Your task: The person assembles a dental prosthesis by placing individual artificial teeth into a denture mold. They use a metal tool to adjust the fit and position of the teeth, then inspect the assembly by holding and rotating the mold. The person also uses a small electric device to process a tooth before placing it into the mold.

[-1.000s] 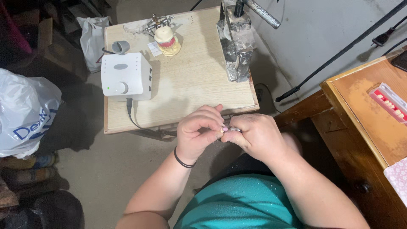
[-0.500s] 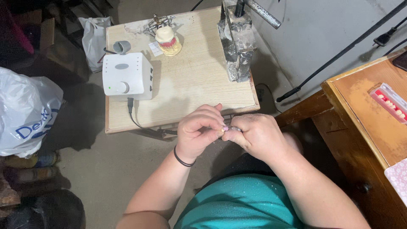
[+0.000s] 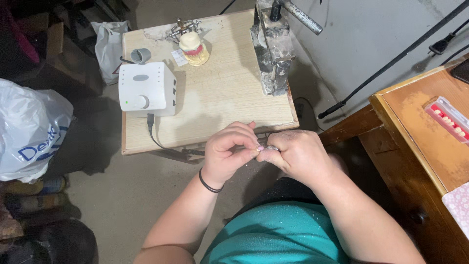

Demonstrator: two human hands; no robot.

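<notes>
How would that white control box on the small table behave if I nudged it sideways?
The white control box looks boxy and flat-based, so it would probably slide rather than tip. Its dark cable hangs over the table edge and may tug back. It sits close to the left edge, so a leftward push risks a fall.

The small metallic piece (image 3: 271, 147) pinched between the left hand (image 3: 228, 152) and right hand (image 3: 298, 155) is mostly hidden by fingertips, too small to identify. The white crinkled plastic bag (image 3: 29, 129) and the pale patterned sheet (image 3: 458, 204) are cut off by the edges.
</notes>
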